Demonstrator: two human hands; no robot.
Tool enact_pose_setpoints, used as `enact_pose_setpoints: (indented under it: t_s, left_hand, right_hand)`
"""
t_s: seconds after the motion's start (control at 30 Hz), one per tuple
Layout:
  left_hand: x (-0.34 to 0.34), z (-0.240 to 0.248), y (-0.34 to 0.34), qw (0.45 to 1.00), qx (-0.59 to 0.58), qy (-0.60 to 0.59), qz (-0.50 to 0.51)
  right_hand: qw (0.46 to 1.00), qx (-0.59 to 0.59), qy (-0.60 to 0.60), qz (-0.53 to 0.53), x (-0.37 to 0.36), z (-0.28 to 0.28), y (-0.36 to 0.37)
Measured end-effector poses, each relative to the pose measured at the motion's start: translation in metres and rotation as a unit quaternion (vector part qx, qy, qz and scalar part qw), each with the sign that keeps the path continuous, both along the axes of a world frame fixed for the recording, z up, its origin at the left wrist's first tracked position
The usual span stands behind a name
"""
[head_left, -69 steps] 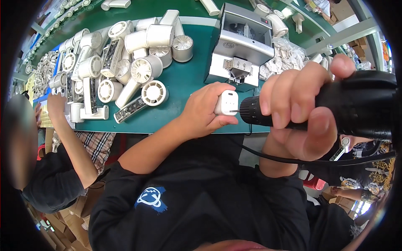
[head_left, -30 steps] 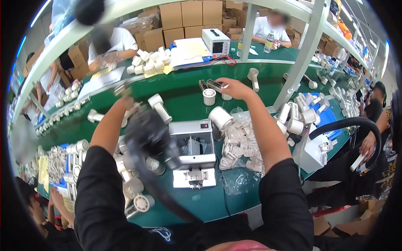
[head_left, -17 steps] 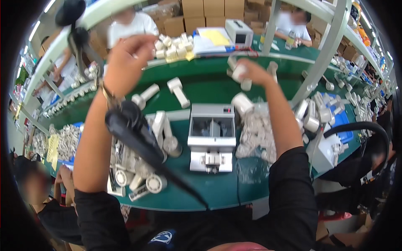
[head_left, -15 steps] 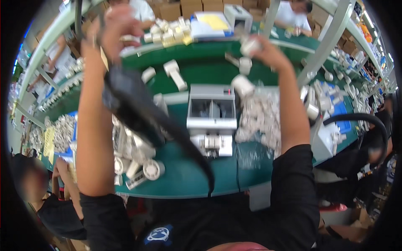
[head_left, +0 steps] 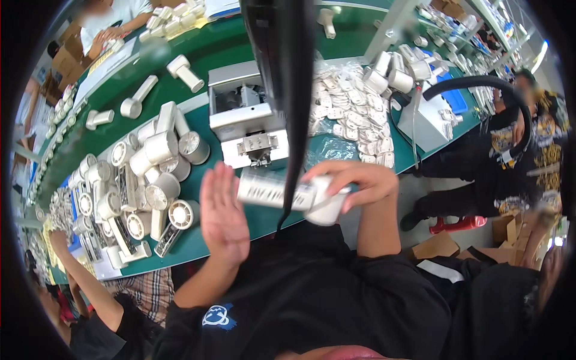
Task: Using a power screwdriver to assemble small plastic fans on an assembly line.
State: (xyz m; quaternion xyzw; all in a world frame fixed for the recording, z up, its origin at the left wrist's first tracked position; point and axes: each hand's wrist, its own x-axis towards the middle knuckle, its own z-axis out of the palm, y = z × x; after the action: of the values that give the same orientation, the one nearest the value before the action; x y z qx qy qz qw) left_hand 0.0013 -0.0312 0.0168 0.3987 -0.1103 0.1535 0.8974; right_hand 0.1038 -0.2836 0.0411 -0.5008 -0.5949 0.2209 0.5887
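In front of my chest, my right hand grips a white handheld fan by its round head. The fan lies sideways, its blocky handle pointing left, with a dark printed strip along it. My left hand is open, palm showing and fingers stretched up, beside the free end of the handle; whether it touches is unclear. Just beyond the fan stands a grey-white box-shaped machine with an open-topped bay and a small metal fixture at its front. A blurred black strap hangs before the view, hiding part of the fan and machine.
Many white fan bodies are heaped left of the machine. To its right lies a pile of small flat white parts on clear plastic. Several fans rest on the green belt. Co-workers sit across and at the left.
Both hands have come down from the far side toward my body. The right hand now holds the fan before me, and the left is open beside it. The view has swung.
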Motion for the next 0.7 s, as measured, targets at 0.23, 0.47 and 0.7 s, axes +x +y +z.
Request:
enact_pose_setpoints:
  t_s: [0.23, 0.47, 0.7]
  left_hand:
    - [-0.007, 0.000, 0.025, 0.999, 0.016, -0.012, 0.043]
    - [0.013, -0.001, 0.015, 0.864, 0.475, -0.026, 0.167]
    - [0.037, -0.009, 0.016, 0.944, 0.319, -0.040, 0.078]
  right_hand:
    - [0.968, -0.055, 0.085, -0.230, -0.008, 0.000, 0.025]
    - [0.698, -0.409, -0.166, -0.564, 0.159, -0.033, 0.014]
    - [0.691, -0.289, -0.187, -0.636, 0.156, -0.032, -0.016]
